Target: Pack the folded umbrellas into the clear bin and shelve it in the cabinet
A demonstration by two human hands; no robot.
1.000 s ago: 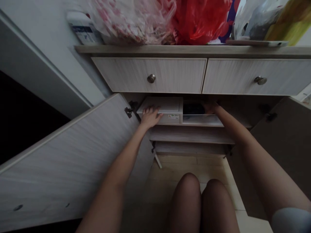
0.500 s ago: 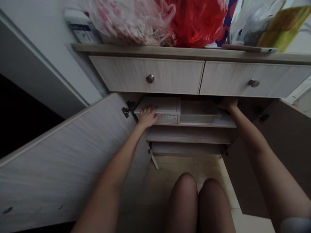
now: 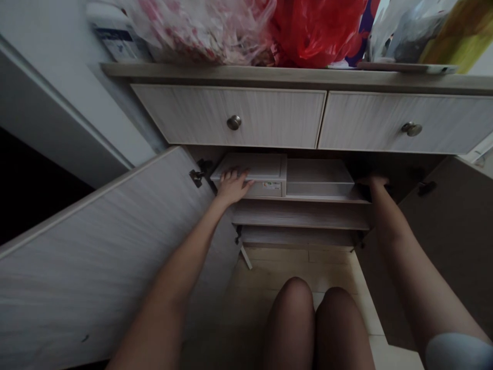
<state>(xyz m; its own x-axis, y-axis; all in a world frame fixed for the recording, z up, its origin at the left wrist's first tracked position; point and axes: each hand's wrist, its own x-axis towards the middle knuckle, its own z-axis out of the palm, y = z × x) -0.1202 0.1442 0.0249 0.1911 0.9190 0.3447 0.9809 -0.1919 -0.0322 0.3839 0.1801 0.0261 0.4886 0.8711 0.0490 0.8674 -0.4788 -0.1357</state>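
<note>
My left hand [image 3: 233,186] lies on the front top edge of a white plastic storage box [image 3: 265,165], its fingers spread. This box, with a small label on its front, stands at the left of the cabinet's upper shelf [image 3: 327,200]. Beside it sits a translucent plastic bin [image 3: 319,177]. My right hand [image 3: 375,181] reaches into the dark right end of the cabinet, just right of the bin and apart from it. Shadow hides most of its fingers, and whether it holds anything does not show.
Both cabinet doors stand swung outward, the left door [image 3: 115,246] and the right door [image 3: 435,246]. Two closed drawers with round knobs [image 3: 233,122] are above. On the countertop [image 3: 215,73] are a white bottle [image 3: 117,38], a pinkish bag [image 3: 208,31] and a red bag [image 3: 319,31].
My right hand has moved to the right, away from the translucent bin, whose right end now shows more. My left hand stays on the white box. The view has shifted slightly.
</note>
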